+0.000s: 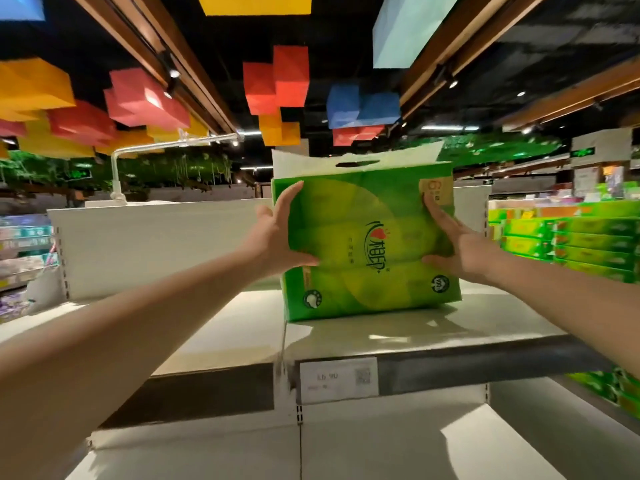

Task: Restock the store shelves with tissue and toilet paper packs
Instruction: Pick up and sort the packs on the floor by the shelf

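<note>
1. Both hands press flat against a green tissue pack (367, 247), fingers straight: the left hand (277, 233) on its left edge with the thumb across the front, the right hand (457, 244) on its right side, fingertips reaching toward the top corner.
2. Standing upright, the pack rests on the top shelf (242, 327), its white carry handle (356, 161) rising above the green wrapper.
3. A white price tag (337, 379) sits on the shelf's dark front rail, just below the pack.
4. More green packs (568, 244) are stacked on a shelf to the right, well apart from the held one.
5. Red, yellow and blue blocks (277, 81) hang from the dark ceiling.
</note>
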